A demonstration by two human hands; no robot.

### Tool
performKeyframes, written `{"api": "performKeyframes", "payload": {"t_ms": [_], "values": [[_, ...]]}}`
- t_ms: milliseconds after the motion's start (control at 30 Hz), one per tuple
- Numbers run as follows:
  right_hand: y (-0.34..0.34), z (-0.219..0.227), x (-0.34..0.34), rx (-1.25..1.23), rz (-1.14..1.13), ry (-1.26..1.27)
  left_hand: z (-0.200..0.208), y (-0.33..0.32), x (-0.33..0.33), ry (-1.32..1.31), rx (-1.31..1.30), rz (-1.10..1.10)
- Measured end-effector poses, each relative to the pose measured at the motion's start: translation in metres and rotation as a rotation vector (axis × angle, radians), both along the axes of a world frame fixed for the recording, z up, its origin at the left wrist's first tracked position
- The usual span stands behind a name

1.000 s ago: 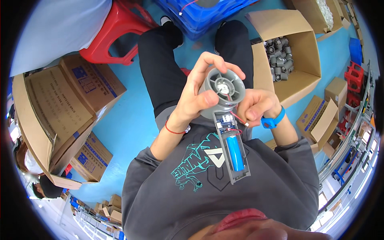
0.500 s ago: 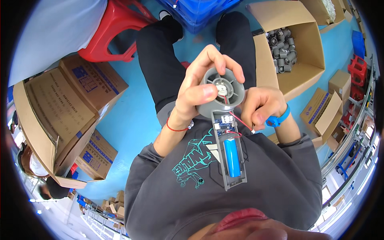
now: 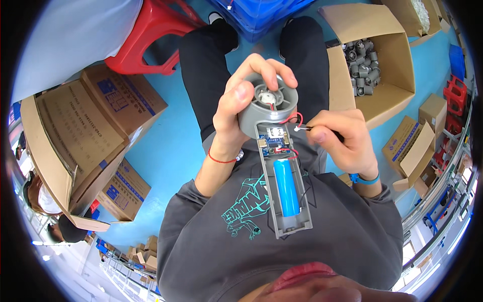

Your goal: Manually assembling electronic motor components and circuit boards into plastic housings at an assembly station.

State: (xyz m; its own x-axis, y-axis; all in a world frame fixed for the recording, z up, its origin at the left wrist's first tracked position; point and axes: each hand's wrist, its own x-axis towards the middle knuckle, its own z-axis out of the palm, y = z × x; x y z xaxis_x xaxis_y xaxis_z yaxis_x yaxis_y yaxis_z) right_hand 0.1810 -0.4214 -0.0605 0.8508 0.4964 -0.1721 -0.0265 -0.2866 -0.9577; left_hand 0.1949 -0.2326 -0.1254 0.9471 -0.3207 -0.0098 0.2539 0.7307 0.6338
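Observation:
My left hand is closed round the head of a grey plastic fan housing, fingers over its round rim. Inside the ring sits a small motor on spokes. The open handle points toward my chest and holds a blue circuit board and a blue cylindrical battery. Right beside the head, my right hand grips dark, thin tweezers. Their tip is at a small white plug on the red wire from the motor. Whether the tip clamps the plug I cannot tell.
At the right stands an open cardboard box with many grey cylindrical parts. Large cartons fill the left, near a red stool. A blue plastic crate is ahead, beyond my knees.
My right hand has moved up and turned, and tweezers now show in it. The white plug has come up beside the housing's neck. The left hand has tilted the housing and shifted slightly left.

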Motion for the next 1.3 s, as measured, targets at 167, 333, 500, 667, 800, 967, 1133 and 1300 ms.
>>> {"api": "performKeyframes", "payload": {"t_ms": [167,333,500,667,800,967,1133,1300], "values": [[0.002,0.002,0.004,-0.032,0.054,-0.032,0.001,0.002,-0.001,0.011,-0.004,-0.001],[0.002,-0.001,0.004,-0.050,0.142,-0.010,0.000,0.003,-0.002,0.043,-0.030,0.003],[-0.010,-0.011,0.002,0.092,0.149,0.198,-0.004,0.005,0.000,-0.008,-0.107,-0.016],[-0.009,-0.022,0.010,0.366,0.228,0.568,-0.002,0.004,-0.001,0.014,-0.179,-0.072],[0.002,-0.022,0.014,0.584,0.343,0.692,-0.006,0.003,-0.005,0.019,-0.235,-0.088],[0.007,-0.031,0.010,0.692,0.343,0.685,-0.007,0.003,-0.005,0.050,-0.310,-0.072],[0.013,-0.025,0.008,0.704,0.278,0.678,-0.009,0.006,-0.005,0.003,-0.168,-0.087],[0.013,-0.029,0.004,0.715,0.273,0.654,-0.010,0.004,-0.005,0.013,-0.225,-0.105]]}}
